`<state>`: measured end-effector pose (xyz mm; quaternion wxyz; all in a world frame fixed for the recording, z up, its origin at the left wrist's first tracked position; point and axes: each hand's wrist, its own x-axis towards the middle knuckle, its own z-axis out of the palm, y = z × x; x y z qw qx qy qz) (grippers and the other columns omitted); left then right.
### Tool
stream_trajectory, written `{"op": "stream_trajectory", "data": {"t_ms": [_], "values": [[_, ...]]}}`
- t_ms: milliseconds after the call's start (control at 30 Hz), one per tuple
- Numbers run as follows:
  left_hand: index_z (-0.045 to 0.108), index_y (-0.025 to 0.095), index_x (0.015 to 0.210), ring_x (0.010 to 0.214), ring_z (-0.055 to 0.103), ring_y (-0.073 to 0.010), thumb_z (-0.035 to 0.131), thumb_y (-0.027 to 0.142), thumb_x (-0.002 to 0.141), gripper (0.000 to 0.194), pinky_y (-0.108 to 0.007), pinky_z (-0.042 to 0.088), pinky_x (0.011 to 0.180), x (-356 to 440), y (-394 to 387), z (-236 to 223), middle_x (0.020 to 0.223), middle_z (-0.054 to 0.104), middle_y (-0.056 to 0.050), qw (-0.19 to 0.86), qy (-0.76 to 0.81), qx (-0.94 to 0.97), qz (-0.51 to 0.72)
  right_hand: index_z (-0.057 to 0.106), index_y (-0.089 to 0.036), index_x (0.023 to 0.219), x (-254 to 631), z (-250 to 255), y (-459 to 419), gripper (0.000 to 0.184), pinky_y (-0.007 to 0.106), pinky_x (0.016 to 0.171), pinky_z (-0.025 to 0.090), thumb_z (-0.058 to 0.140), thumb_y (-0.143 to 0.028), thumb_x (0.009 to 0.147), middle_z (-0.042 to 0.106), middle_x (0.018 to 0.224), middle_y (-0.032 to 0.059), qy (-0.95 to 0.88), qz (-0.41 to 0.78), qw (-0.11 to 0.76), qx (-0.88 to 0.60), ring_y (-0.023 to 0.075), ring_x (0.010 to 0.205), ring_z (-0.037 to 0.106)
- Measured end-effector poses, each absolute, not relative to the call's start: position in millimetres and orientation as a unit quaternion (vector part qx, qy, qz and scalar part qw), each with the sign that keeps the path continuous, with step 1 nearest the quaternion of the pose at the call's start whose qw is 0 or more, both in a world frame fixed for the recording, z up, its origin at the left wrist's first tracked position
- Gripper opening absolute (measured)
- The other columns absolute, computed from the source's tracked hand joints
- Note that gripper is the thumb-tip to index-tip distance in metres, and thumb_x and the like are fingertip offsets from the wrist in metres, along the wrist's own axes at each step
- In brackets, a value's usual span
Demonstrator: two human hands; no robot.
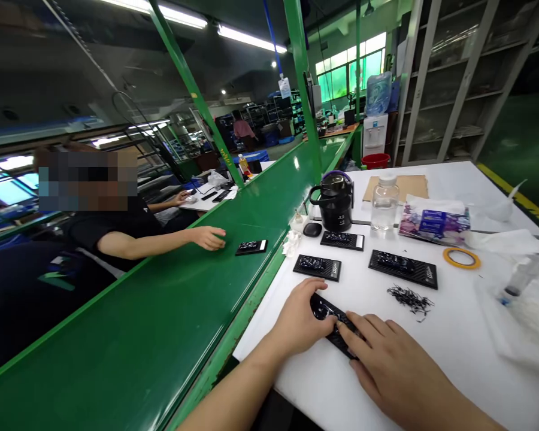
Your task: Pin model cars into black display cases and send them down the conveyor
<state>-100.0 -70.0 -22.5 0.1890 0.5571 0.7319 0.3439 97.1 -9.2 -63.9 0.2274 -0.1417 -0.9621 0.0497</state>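
Note:
In the head view, a black rectangular plate (340, 339) with a glossy black raised piece (323, 307) lies on the white worktable, partly covered by my hands. My left hand (300, 317) grips its far-left side, the thumb bent in against the glossy piece. From the near right, my right hand (381, 353) holds the same plate, with its fingers closed over the right end and the fingertips close to my left thumb. Beyond them lie similar black plates, one at the left (318, 267), one behind (342, 240) and a larger one at the right (403, 269).
A pile of thin black strips (410, 300) lies near a yellow tape roll (462, 258). Behind stand a black jug (336, 203) and a clear bottle (384, 205). Left runs a green conveyor (161, 323) carrying another plate (251, 247); a co-worker's hand (209, 238) reaches over it.

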Motion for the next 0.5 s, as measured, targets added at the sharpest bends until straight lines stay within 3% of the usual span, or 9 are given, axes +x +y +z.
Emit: {"op": "stream_trajectory", "data": {"t_ms": [133,333,500], "values": [[0.056,0.021,0.122,0.127,0.05,-0.0236,0.074,0.021,0.067,0.058,-0.038,0.039,0.113,-97.2,-74.1,-19.0,0.136,0.053,-0.008,0.182,0.727,0.565,0.345,0.058,-0.019,0.131,98.2,-64.5,-7.1,0.043,0.045,0.077,0.046,0.041,-0.022,0.091,0.059,0.125,0.0105,-0.955,0.034,0.271,-0.116,0.0295,0.104,0.055],[0.05,0.019,0.13,0.131,0.046,-0.0247,0.067,0.025,0.076,0.057,-0.042,0.035,0.116,-97.4,-81.6,-11.7,0.14,0.049,-0.011,0.192,0.717,0.585,0.327,0.061,-0.02,0.126,98.4,-66.2,-4.5,0.04,0.041,0.072,0.048,0.048,-0.027,0.089,0.062,0.12,0.0084,-0.955,0.017,0.274,-0.11,0.0277,0.095,0.059],[0.039,0.018,0.144,0.138,0.04,-0.0302,0.074,0.027,0.068,0.084,-0.044,0.033,0.117,-116.0,-85.0,3.1,0.15,0.04,-0.013,0.203,0.642,0.712,0.196,0.058,-0.02,0.131,100.1,-77.4,-0.3,0.044,0.042,0.074,0.05,0.051,-0.032,0.09,0.062,0.124,0.0095,-0.952,-0.058,0.287,-0.086,0.0311,0.101,0.059]]}}
